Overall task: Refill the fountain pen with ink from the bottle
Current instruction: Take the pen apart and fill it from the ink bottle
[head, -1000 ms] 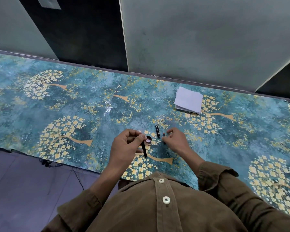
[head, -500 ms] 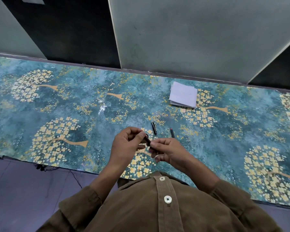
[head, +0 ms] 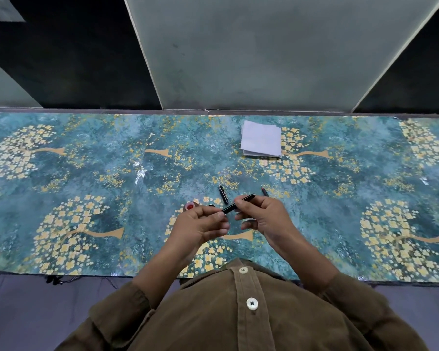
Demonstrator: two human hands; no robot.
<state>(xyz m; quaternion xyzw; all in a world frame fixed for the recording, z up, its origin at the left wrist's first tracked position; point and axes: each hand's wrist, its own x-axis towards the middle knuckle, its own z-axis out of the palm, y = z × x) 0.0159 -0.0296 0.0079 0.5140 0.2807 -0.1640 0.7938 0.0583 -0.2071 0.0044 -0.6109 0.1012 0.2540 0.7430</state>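
Pen barrel (head: 235,204) pinched in my right hand (head: 262,219), long axis slanting up-right; left hand (head: 200,224) pinches near end; ink bottle (head: 190,206) just beyond left hand.

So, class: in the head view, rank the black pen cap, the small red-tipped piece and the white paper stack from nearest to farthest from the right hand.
1. Red-tipped piece, just beyond the right hand.
2. Black pen cap, beyond, towards the left.
3. White paper stack, far back near the wall.
The first two are close.

Table (head: 91,173) had a teal cloth with gold trees. On it sat folded white paper (head: 261,142), a black pen cap (head: 223,194), a thin pen piece (head: 264,191) and a small ink bottle (head: 190,206).
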